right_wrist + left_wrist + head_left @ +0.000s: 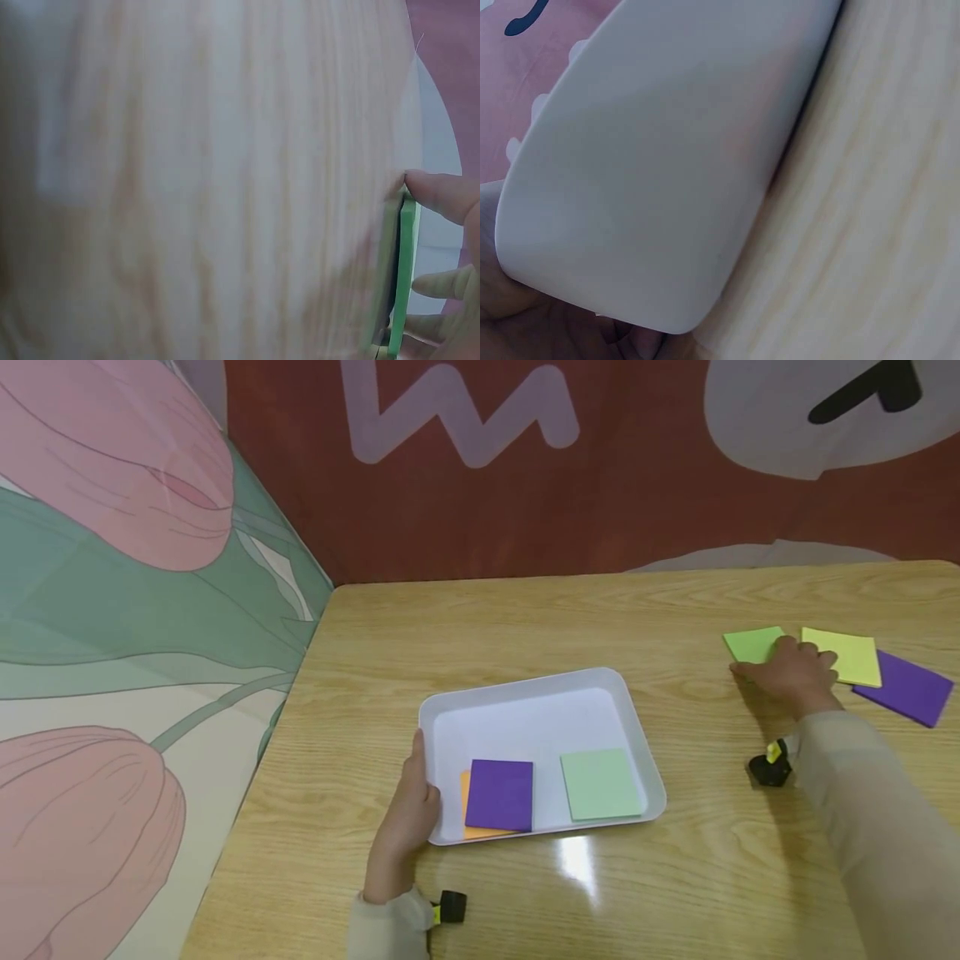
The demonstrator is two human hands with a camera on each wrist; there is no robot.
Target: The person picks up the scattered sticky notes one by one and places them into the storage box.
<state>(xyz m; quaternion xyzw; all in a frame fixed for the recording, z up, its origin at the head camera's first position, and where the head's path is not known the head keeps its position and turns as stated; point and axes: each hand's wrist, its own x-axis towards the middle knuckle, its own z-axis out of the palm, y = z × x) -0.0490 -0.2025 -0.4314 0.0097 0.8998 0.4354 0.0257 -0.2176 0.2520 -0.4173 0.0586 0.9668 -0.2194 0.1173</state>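
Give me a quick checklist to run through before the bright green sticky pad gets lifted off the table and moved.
1. Right hand on the bright green pad: ok; in the right wrist view, fingertips touch its edge.
2. Firm grip on the pad: cannot tell; the hand covers part of it.
3. Left hand steadying the white tray: ok, it grips the left rim.
4. Free room in the tray: ok; the back half is bare, with the purple pad lying on the orange pad and the pale green pad in front.
5. Yellow pad clear of the bright green one: cannot tell; the hand hides the gap.
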